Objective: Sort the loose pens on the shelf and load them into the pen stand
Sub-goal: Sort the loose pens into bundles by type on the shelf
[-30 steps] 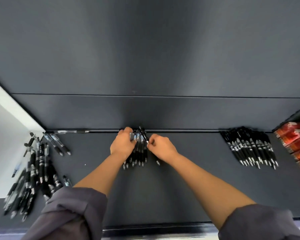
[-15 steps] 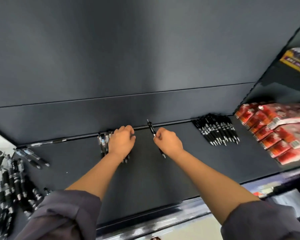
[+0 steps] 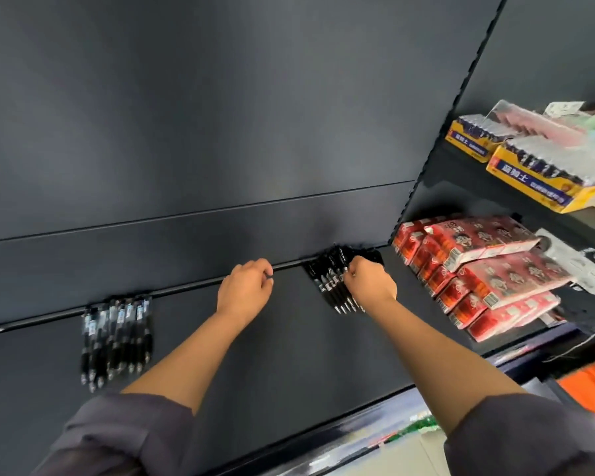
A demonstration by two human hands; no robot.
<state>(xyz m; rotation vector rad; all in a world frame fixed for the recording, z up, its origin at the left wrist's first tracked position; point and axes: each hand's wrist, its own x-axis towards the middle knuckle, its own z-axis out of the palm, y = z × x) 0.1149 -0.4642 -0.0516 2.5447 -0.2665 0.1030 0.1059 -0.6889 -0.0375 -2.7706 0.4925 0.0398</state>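
Observation:
A row of black pens with clear labelled barrels [image 3: 117,334] lies on the dark shelf [image 3: 255,355] at the left, tips toward me. A second bunch of all-black pens [image 3: 330,286] lies against the back rail on the right. My right hand [image 3: 371,286] sits on this bunch and pinches one black pen at its upper end. My left hand [image 3: 244,290] rests on the bare shelf between the two groups, fingers loosely curled near the rail, with nothing seen in it. No pen stand is in view.
Stacked red packets [image 3: 478,269] fill the neighbouring shelf just right of the black bunch. Yellow and blue boxes [image 3: 529,170] sit on the shelf above them. Orange items [image 3: 591,389] lie lower right. The shelf's front lip [image 3: 323,438] runs below my forearms.
My right hand carried one black pen rightward from the middle group to the right bunch. My left hand came off the middle group, and the view swung right.

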